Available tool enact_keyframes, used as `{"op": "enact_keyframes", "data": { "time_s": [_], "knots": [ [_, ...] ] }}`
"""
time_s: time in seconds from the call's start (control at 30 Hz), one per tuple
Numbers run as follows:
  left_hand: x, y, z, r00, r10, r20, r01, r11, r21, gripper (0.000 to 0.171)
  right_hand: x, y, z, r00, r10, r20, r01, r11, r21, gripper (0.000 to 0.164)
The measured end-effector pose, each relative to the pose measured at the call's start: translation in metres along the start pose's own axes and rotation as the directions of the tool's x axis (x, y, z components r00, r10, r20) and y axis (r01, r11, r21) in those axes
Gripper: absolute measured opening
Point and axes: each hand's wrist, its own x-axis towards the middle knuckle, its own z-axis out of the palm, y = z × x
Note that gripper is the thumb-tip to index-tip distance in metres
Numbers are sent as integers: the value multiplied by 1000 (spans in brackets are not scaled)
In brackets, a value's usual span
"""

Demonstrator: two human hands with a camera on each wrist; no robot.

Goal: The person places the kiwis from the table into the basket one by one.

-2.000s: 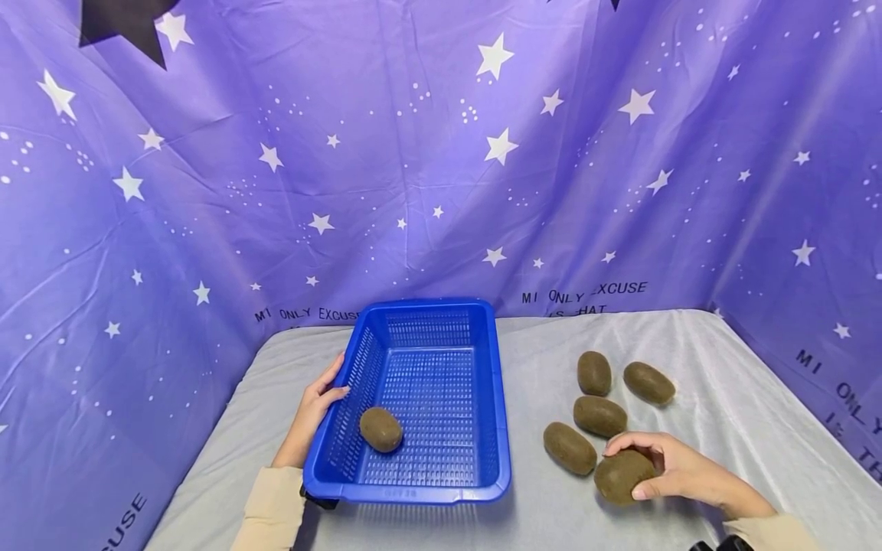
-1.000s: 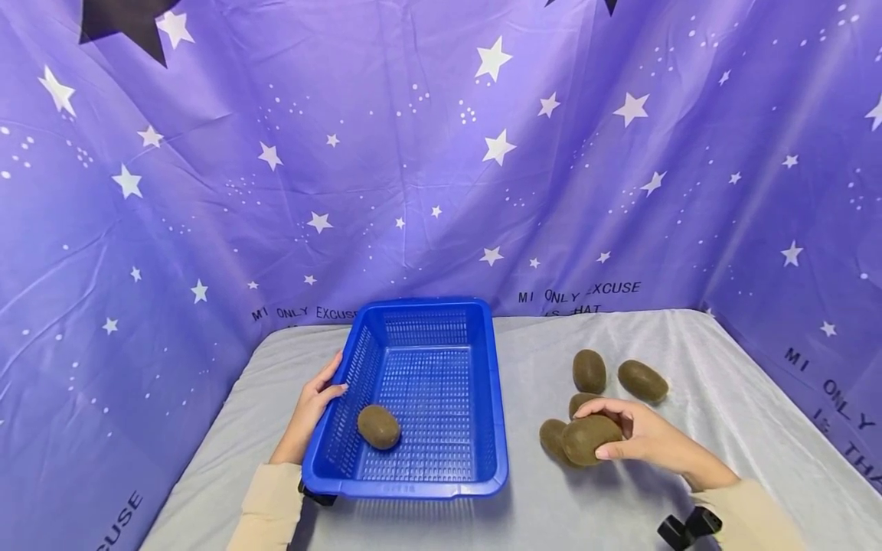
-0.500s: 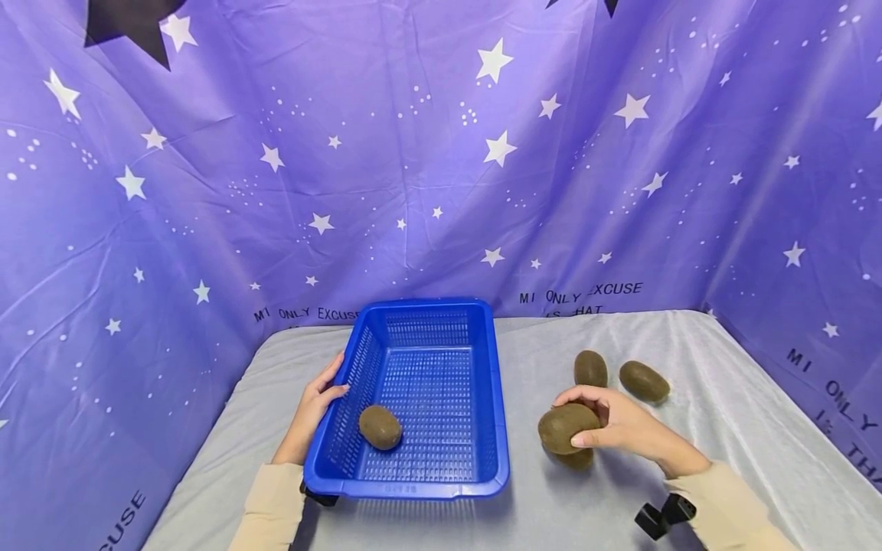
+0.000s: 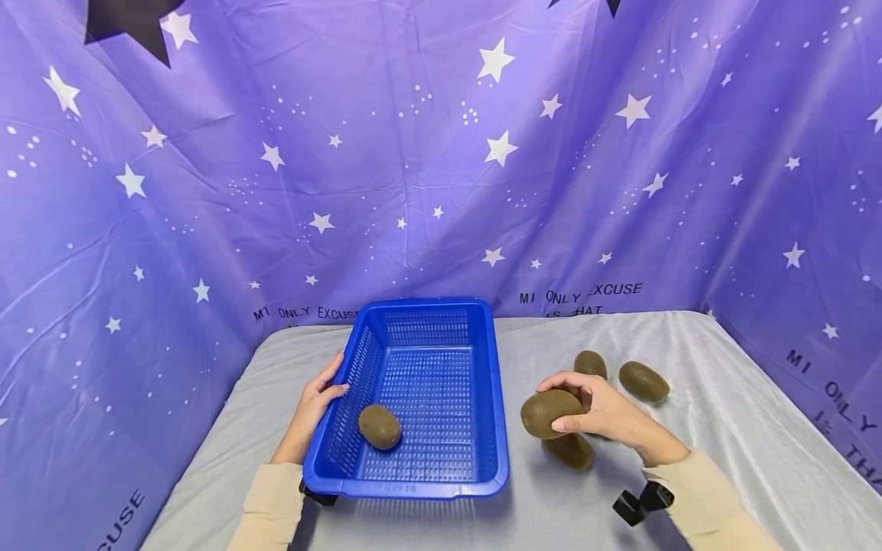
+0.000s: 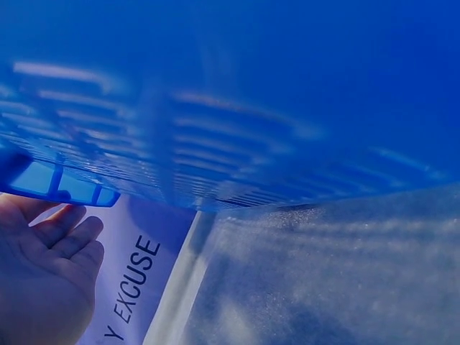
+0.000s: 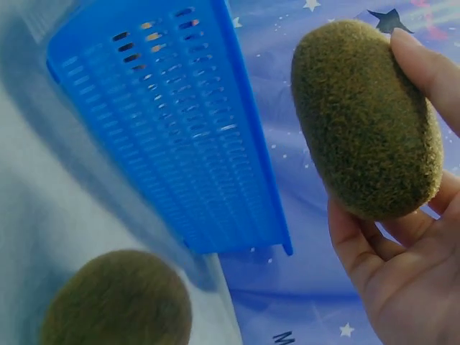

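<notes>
My right hand (image 4: 609, 413) pinches a brown fuzzy kiwi (image 4: 547, 414) between thumb and fingers, raised above the table just right of the blue basket (image 4: 406, 490). In the right wrist view, that kiwi (image 6: 366, 122) is apart from the basket's slotted side (image 6: 165, 122). My left hand (image 4: 310, 409) grips the basket's left rim; the left wrist view shows its fingers (image 5: 72, 241) curled beneath the rim. Inside the basket, at the near left, lies one kiwi (image 4: 379, 427). Below the held kiwi, another kiwi (image 4: 570, 451) rests on the table, partly covered.
Two more kiwis lie farther back on the right: one (image 4: 590, 363) partly behind the right hand, the other (image 4: 644, 382) beyond it. A pale cloth (image 4: 723, 428) covers the table. A purple star-printed curtain (image 4: 427, 153) encloses the back and sides.
My right hand has lifted its kiwi off the table and carried it left and away from me, over the other kiwis toward the basket. The left hand and basket have stayed put.
</notes>
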Motion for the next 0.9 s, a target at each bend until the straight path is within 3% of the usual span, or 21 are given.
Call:
{"op": "enact_keyframes", "data": {
  "time_s": [0.33,0.47,0.73,0.9],
  "knots": [
    [0,0,-1,1000,-10,5,10,1000,6,63,20,-9,10,1000,-19,-6,19,1000,6,37],
    [-1,1,-1,1000,-14,9,14,1000,1,63,26,-10,14,1000,6,-20,-5,1000,24,36],
    [1,1,0,1000,-1,3,1,1000,10,63,37,-13,24,993,95,-63,-99,994,-52,35],
    [0,1,0,1000,-4,-2,4,1000,18,63,45,-11,30,996,77,-37,-79,996,-34,35]
  ]
}}
